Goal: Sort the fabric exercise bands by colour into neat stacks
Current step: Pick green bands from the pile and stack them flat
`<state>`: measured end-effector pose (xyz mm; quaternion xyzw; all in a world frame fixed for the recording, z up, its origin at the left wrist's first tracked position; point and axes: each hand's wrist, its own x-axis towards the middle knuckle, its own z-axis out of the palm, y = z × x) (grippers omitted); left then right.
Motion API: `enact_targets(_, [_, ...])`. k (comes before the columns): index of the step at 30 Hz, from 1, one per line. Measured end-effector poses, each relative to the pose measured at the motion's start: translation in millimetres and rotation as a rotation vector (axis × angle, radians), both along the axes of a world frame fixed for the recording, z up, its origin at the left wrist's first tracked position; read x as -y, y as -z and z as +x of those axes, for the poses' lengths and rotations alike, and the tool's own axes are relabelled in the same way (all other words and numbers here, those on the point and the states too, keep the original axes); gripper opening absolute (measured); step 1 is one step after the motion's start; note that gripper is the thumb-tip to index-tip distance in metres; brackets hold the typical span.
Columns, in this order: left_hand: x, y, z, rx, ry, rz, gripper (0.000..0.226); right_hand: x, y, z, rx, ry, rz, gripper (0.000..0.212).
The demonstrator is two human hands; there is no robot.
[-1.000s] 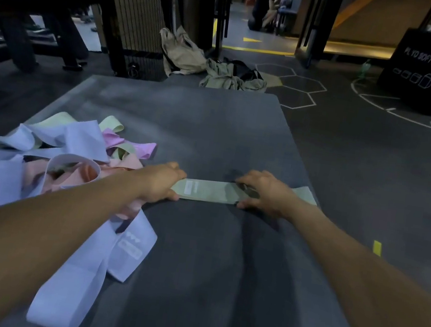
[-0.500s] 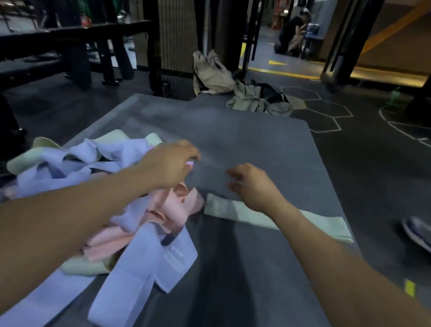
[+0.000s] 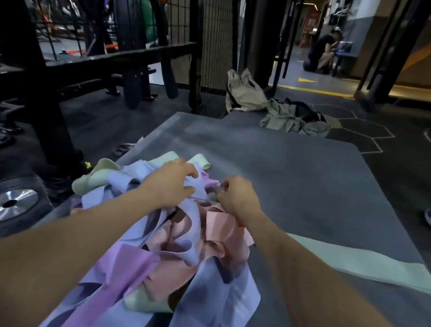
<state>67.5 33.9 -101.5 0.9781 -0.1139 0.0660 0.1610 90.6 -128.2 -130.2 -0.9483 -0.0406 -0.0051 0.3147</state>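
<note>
In the head view both hands work the tangled pile of bands (image 3: pixel 169 243) at centre frame, likely to free the next one: the left hand (image 3: pixel 171 182) curls round a lavender band (image 3: pixel 199 186), the right hand (image 3: pixel 237 197) pinches fabric beside it. The green band (image 3: pixel 356 262), which both hands pressed flat a second ago, now lies alone at right on the mat (image 3: pixel 305 171).

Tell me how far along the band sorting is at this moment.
Barely started. Done: one pale green band lies flat by itself on the grey mat, right of the pile. In hand: the left hand grips a lavender band at the far end of the tangled pile; the right hand is curled into the pile beside it, what it holds is unclear. Left: the pink, lavender, purple and green bands there remain mixed.
</note>
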Motion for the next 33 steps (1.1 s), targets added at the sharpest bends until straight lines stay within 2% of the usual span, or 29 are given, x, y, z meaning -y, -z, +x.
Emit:
enact_targets(6, [-8.7, -1.4, -9.8, -0.013, -0.025, -0.039, 0.037, -2.2, -16.7, -10.3, 0.034, -0.052, -0.031, 0.013])
enact_targets(11, [-10.0, -29.5, -24.8, 0.061, -0.007, -0.182, 0.035, -8.6, -69.8, -36.8, 0.258, -0.189, 0.126, 0.017])
enact_targets(16, [-10.8, -69.8, -48.3, 0.175, -0.032, -0.280, 0.029, -11.7, -126.4, -65.8, 0.416, -0.196, 0.265, 0.013])
enact_targets(24, [6.3, -115.4, -95.6, 0.256, 0.033, -0.468, 0.030, -10.8, -185.1, -113.0, 0.528, -0.217, 0.369, 0.020])
enact_targets(28, [12.7, -124.8, -115.0, 0.253, 0.035, -0.528, 0.014, -2.2, -203.4, -133.3, 0.586, -0.212, 0.408, 0.019])
enact_targets(31, [18.8, -127.1, -132.6, 0.234, 0.073, -0.679, 0.011, 8.4, -201.7, -144.0, 0.554, -0.171, 0.499, 0.017])
enact_targets(33, [23.0, -121.7, -141.3, 0.159, 0.138, -0.789, 0.010, 15.1, -196.4, -150.9, 0.523, -0.143, 0.568, 0.020])
